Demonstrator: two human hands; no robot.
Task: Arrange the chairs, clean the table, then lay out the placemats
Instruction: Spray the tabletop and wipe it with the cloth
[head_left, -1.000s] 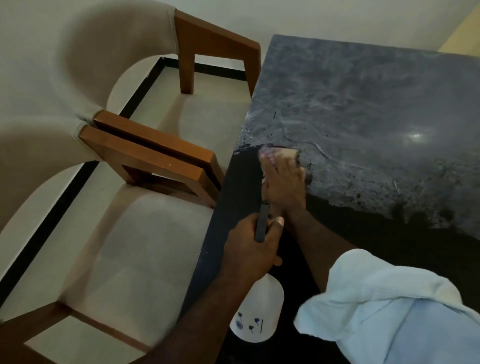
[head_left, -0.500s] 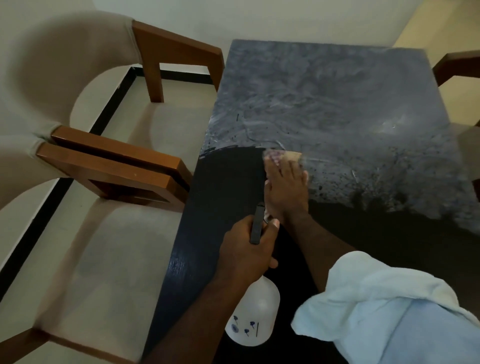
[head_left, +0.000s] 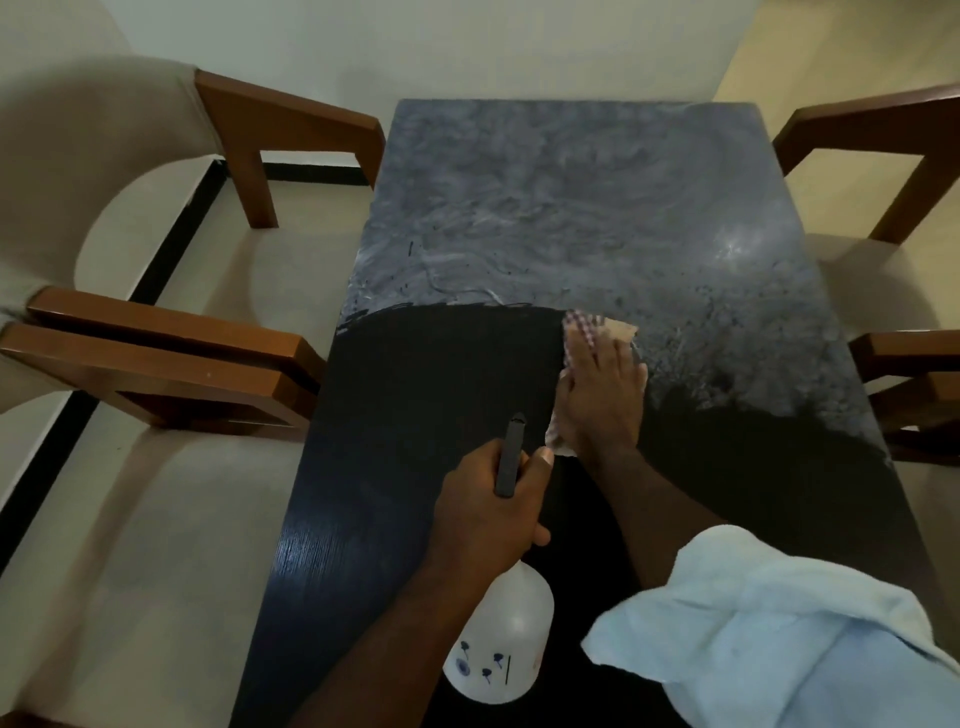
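Right now the right hand (head_left: 602, 400) lies flat, fingers stretched out, pressing a checked cloth (head_left: 589, 332) onto the dark tabletop (head_left: 415, 395) at the edge between its clean black near part and the grey-smeared far part. Nearer, the left hand (head_left: 491, 514) is wrapped around a white spray bottle (head_left: 501, 639). Wooden-armed chairs (head_left: 171, 358) stand along both sides, 2 at left.

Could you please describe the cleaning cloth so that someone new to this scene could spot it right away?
Start at the dark table, whose far half is hazy grey. Where haze meets the clean black surface, the right hand presses flat on the cloth. Unlike the pale blue towel on the arm, it is small, beige and red-checked.
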